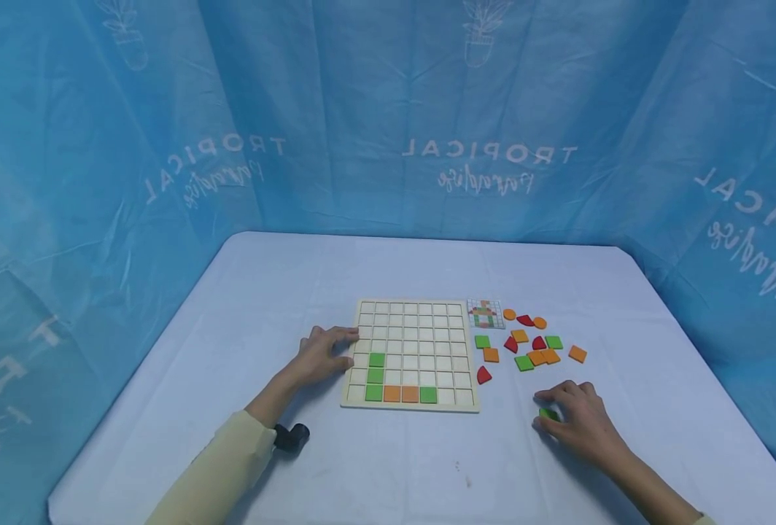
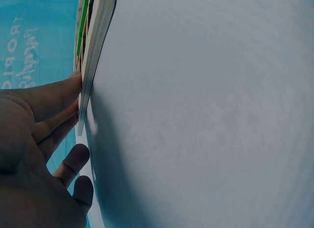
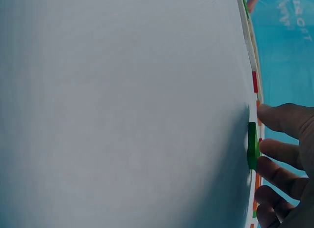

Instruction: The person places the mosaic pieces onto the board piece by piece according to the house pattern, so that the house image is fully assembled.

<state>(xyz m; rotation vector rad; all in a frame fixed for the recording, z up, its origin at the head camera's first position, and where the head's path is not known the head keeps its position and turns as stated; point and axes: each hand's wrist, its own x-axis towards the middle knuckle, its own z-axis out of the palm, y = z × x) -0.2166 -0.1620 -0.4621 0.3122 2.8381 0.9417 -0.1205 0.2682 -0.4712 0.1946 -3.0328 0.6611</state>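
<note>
A pale wooden grid board (image 1: 414, 347) lies flat on the table. Three green square tiles (image 1: 375, 375) stand in a column near its left side, and two orange tiles (image 1: 401, 394) followed by a green one (image 1: 429, 394) continue along the bottom row. My left hand (image 1: 322, 354) rests its thumb and fingertips against the board's left edge, fingers extended. Right of the board, my right hand (image 1: 578, 423) hovers low with its fingers spread. Its fingertips touch a loose green square tile (image 3: 253, 145) lying on the cloth; in the head view the tile (image 1: 548, 414) is partly covered by the hand.
Several loose orange, green and red pieces (image 1: 537, 357) are scattered right of the board. A small pattern card (image 1: 486, 313) lies at its upper right corner. Near my left sleeve is a black object (image 1: 292, 437). Blue printed curtains (image 1: 388, 109) surround the white-covered table (image 1: 388, 467).
</note>
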